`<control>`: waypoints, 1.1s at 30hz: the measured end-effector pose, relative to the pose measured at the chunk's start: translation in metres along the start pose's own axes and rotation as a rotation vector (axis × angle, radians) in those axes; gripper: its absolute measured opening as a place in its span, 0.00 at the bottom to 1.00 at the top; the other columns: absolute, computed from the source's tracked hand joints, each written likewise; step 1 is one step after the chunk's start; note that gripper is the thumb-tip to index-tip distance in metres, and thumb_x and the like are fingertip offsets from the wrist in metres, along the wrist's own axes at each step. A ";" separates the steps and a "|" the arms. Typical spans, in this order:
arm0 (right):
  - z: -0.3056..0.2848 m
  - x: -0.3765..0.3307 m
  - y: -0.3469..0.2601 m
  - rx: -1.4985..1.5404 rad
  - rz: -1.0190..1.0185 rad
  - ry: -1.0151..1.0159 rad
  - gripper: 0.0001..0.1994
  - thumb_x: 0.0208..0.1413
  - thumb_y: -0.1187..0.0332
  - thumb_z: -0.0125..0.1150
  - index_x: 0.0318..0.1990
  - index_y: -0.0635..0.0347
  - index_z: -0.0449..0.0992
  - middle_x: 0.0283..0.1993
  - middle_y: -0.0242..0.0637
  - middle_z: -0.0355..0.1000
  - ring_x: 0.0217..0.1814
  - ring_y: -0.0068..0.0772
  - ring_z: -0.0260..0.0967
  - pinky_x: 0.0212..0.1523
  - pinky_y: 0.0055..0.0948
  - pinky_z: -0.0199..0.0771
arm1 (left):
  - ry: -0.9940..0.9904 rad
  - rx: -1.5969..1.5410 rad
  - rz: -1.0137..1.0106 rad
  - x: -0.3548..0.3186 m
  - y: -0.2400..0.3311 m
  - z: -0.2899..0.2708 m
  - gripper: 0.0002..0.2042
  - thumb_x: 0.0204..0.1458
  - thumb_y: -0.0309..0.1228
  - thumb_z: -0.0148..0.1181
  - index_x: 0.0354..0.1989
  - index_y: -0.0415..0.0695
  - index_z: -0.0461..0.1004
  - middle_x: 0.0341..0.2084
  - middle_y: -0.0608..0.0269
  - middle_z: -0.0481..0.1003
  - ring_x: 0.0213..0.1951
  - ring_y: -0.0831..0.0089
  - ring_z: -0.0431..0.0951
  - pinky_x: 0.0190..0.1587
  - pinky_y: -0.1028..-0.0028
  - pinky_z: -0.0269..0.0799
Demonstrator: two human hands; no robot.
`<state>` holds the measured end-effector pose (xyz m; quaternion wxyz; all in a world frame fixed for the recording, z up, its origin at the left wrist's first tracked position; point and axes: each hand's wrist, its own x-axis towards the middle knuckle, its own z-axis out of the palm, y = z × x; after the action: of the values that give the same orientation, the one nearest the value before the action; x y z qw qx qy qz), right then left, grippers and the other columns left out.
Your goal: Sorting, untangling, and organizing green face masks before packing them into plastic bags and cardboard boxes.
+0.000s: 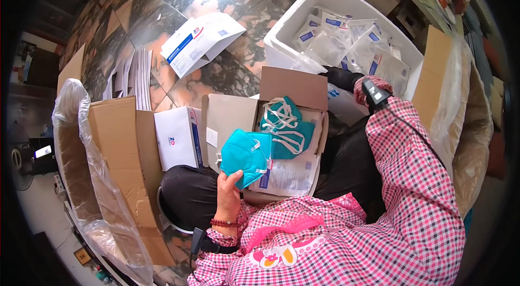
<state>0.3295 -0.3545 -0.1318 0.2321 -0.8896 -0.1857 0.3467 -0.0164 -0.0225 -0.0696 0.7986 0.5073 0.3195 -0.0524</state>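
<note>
My left hand (229, 191) pinches a teal folded face mask (242, 157) by its lower edge and holds it up over an opened cardboard box (292, 87). White straps show on this mask. Inside the box, more teal masks (295, 142) with tangled white straps lie on top of clear printed packets (290, 175). My right hand (344, 78), dark as if gloved, reaches to the near wall of a white foam box (281, 54). Its fingers are hard to make out against the dark background. Several clear packets (352, 42) with blue and white print fill the foam box.
A white closed carton (174, 137) stands left of the opened box. Behind it are flattened white cartons (135, 77) and a folded white carton (200, 42) on the marbled floor. Large plastic-lined cardboard boxes (116, 150) flank me on both sides. My dark-clad knees (187, 196) frame the opened box.
</note>
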 end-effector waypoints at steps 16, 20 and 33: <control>-0.052 0.008 -0.019 -0.175 0.163 0.574 0.24 0.59 0.54 0.60 0.59 0.56 0.72 0.53 0.50 0.75 0.56 0.53 0.73 0.56 0.43 0.71 | -0.061 0.257 0.157 -0.008 0.003 0.007 0.18 0.50 0.26 0.64 0.51 0.39 0.72 0.43 0.64 0.74 0.45 0.74 0.74 0.50 0.72 0.72; -0.051 -0.039 -0.038 -0.073 0.233 0.837 0.24 0.58 0.54 0.62 0.57 0.56 0.74 0.51 0.48 0.77 0.54 0.53 0.74 0.55 0.43 0.72 | 0.045 0.660 0.461 -0.012 0.004 0.013 0.13 0.45 0.22 0.70 0.40 0.44 0.77 0.41 0.66 0.67 0.42 0.75 0.70 0.40 0.76 0.70; 0.135 -0.141 -0.141 -0.308 0.032 0.654 0.23 0.38 0.59 0.76 0.44 0.58 0.81 0.40 0.48 0.75 0.46 0.52 0.74 0.49 0.45 0.73 | 0.021 0.979 0.788 -0.036 0.007 -0.012 0.11 0.41 0.24 0.72 0.32 0.40 0.76 0.38 0.60 0.73 0.39 0.63 0.74 0.39 0.67 0.72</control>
<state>0.1133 -0.2698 -0.0686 0.1372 -0.9808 -0.1377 0.0152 -0.0472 -0.0178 -0.0469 0.4296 0.8945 0.0555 0.1106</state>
